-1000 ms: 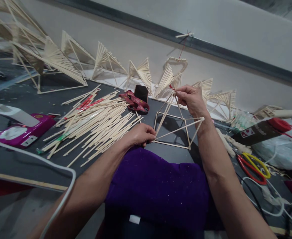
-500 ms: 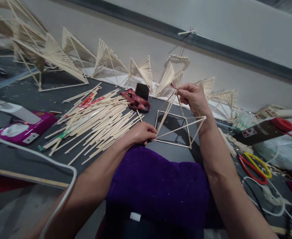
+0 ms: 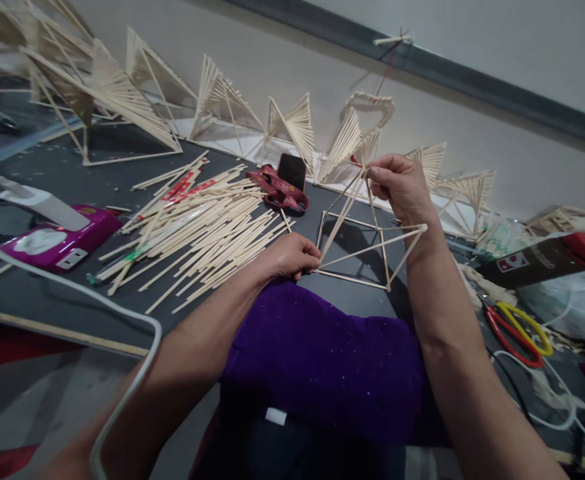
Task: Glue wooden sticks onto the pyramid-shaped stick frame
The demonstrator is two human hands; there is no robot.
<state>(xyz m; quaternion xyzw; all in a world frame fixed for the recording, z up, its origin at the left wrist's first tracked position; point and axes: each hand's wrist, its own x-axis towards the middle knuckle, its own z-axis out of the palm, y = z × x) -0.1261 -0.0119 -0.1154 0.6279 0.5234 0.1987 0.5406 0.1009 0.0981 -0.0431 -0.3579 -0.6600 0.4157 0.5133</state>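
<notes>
A small open frame of thin wooden sticks (image 3: 372, 249) stands on the dark table in front of me, its upper corners jutting up. My left hand (image 3: 295, 257) is closed in a pinch at its near left lower corner. Higher up, my right hand (image 3: 403, 185) pinches the top end, where slanting sticks meet. Two sticks run close together between my hands; whether one is loose I cannot tell. To the left lies a pile of loose wooden sticks (image 3: 222, 230), some in plastic wrapping.
Finished fan-shaped stick models (image 3: 292, 130) line the wall. Around the table lie a phone (image 3: 291, 171) with a red lanyard (image 3: 277, 189), a purple device (image 3: 65, 240) with a white cable (image 3: 97, 308), a dark bottle (image 3: 537, 260) and red-and-yellow-handled scissors (image 3: 515, 333).
The view has shifted slightly, so everything sits a little further right and higher. Both hands keep their pinches on the frame, with no clear movement against it.
</notes>
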